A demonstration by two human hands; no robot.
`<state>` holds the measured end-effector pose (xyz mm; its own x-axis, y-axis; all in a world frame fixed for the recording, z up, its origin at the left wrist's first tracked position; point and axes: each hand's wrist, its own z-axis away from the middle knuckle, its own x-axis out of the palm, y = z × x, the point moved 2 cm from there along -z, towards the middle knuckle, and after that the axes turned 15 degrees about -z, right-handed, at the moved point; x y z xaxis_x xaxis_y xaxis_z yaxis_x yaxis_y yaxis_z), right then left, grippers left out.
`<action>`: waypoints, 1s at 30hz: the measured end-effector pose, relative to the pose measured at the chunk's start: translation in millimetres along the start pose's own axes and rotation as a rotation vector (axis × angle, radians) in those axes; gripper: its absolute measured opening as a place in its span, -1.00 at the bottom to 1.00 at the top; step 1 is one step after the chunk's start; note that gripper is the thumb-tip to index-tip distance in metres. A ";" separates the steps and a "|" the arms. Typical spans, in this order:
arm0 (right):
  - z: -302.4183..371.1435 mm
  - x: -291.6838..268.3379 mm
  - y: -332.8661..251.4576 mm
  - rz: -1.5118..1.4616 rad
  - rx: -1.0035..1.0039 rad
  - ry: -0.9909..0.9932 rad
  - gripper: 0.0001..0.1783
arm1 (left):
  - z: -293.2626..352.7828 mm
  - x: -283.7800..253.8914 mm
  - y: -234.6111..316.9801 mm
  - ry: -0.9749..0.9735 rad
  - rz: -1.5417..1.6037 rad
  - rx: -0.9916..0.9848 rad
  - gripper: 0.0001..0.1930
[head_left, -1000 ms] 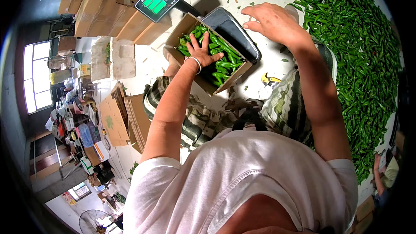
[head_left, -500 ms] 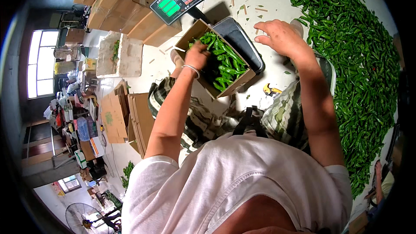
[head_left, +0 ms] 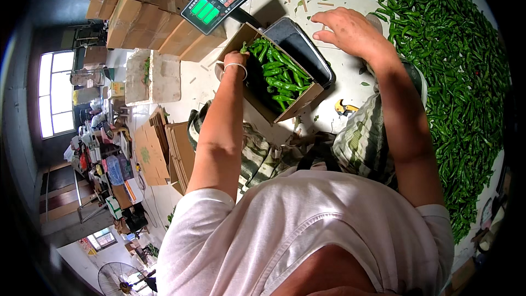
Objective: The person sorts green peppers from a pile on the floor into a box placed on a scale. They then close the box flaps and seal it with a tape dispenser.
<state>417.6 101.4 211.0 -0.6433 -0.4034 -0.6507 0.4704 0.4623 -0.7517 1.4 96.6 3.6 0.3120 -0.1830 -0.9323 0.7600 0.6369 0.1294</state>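
Observation:
A cardboard box (head_left: 301, 103) holding long green peppers (head_left: 282, 72) stands tilted on the dark platform (head_left: 307, 49) of a scale. My left hand (head_left: 235, 60), a white band at its wrist, is at the box's left corner. Its fingers are curled, and a green pepper (head_left: 244, 47) pokes out by the fingertips; the box side partly hides them. To the right of the platform, my right hand (head_left: 350, 32) hovers over the floor, thumb and fingers apart, holding nothing. The scale's display (head_left: 217, 1) has lit green panels and rises beyond the box.
A large heap of green peppers (head_left: 444, 77) covers the floor on the right. Stacked cartons (head_left: 145, 13) stand at the far left, near a white foam box (head_left: 164, 74). Flattened cardboard (head_left: 181, 151) leans at my left. A yellow-handled tool (head_left: 345, 108) lies by my right leg.
My left hand has moved left from above the peppers to the box's left corner. My right hand stays open and has shifted slightly up and left in the picture.

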 end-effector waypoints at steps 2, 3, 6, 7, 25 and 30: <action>4.3 -8.3 10.6 0.039 0.032 0.014 -0.59 | 39.1 -30.3 56.1 0.063 -0.119 0.165 -0.57; 5.7 -10.9 12.2 0.053 0.036 0.019 -0.59 | 65.3 -53.1 81.5 0.104 -0.179 0.184 -0.57; 2.3 -5.5 -0.8 0.033 0.010 -0.011 -0.60 | 95.9 -87.2 70.2 0.247 -0.194 0.204 -0.54; 1.6 -4.9 -2.8 0.028 0.009 -0.021 -0.60 | 96.3 -92.5 66.0 0.257 -0.181 0.205 -0.53; -2.1 -1.8 -5.6 0.045 0.109 -0.123 -0.57 | 81.5 -46.7 57.4 0.044 -0.202 0.513 -0.41; -1.1 9.7 -1.1 0.002 -0.001 -0.040 -0.56 | 82.5 -51.5 48.1 0.230 -0.180 0.491 -0.44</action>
<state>410.1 97.9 205.6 -0.6175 -0.4335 -0.6564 0.4713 0.4641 -0.7499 68.9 74.8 85.7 0.0626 -0.0534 -0.9966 0.9827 0.1778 0.0522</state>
